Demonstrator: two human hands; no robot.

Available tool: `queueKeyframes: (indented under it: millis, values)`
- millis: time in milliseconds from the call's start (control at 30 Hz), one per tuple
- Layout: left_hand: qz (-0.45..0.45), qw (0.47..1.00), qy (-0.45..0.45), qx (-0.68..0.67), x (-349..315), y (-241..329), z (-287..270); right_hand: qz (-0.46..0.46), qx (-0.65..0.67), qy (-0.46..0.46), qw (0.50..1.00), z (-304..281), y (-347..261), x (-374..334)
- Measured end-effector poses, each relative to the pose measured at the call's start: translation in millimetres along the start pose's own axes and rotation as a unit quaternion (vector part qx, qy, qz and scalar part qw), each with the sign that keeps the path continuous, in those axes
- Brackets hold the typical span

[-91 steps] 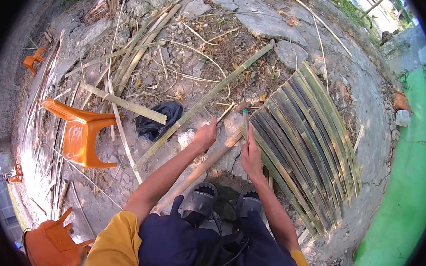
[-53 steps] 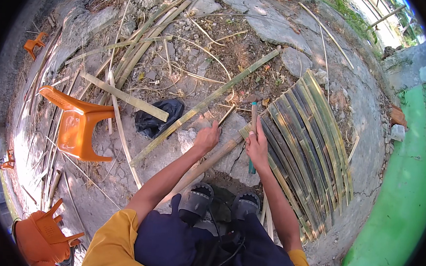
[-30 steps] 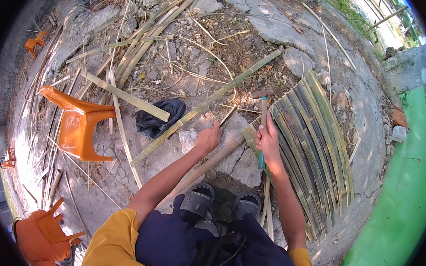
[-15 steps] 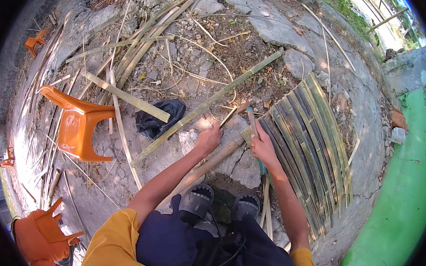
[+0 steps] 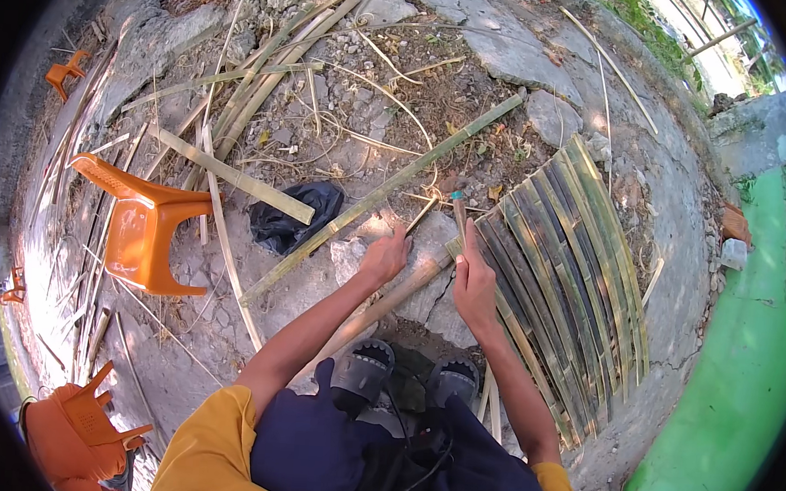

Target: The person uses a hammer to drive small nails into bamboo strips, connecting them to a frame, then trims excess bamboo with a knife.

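My left hand (image 5: 385,258) is closed on a thin, short stick (image 5: 423,215) that slants up and away from the fingers. In my right hand (image 5: 474,286) is a hammer, its handle (image 5: 460,217) rising past the fingers to a teal band near the top. The brownish hammer head (image 5: 452,185) is blurred against the dirt, just beyond the stick's far end. Below both hands a round bamboo pole (image 5: 373,314) runs from between my feet toward the bamboo slat panel (image 5: 571,274), whose near left corner lies beside my right hand.
A long split bamboo strip (image 5: 385,194) crosses the ground ahead, next to a black plastic bag (image 5: 304,206). An orange chair (image 5: 146,230) stands at left. Broken concrete slabs (image 5: 513,41) and several loose strips lie farther off. A green surface (image 5: 729,347) borders the right side.
My right hand has turned more upright and shifted slightly lower, swinging the hammer; the handle's teal lower end is no longer visible. My left hand and the stick have hardly moved.
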State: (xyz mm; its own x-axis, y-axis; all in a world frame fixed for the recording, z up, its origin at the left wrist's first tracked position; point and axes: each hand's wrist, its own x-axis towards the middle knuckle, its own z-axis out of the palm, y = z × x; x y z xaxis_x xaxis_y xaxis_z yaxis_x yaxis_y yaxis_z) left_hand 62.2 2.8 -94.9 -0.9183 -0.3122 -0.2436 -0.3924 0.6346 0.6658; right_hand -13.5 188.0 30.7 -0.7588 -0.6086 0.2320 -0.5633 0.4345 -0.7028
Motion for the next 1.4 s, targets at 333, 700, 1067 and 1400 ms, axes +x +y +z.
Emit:
queueKeyframes:
  millis: [333, 700, 1067, 1400]
  values:
    - [-0.029, 0.999, -0.021, 0.014, 2.0, 5.2, -10.8, 0.12, -0.07, -0.105, 0.985, 26.0, 12.9, -37.1]
    - [0.028, 0.999, 0.004, 0.028, 21.3, -6.3, 2.2, 0.126, -0.035, -0.096, 0.987, 26.1, 14.8, -32.0]
    - [0.083, 0.993, 0.068, 0.041, 59.4, 45.5, -35.2, 0.12, 0.013, 0.0, 0.993, -4.4, 12.3, -28.4]
    - [0.011, 0.996, -0.035, 0.085, 29.1, 70.9, -58.1, 0.142, 0.03, 0.025, 0.989, -16.2, 5.9, -33.0]
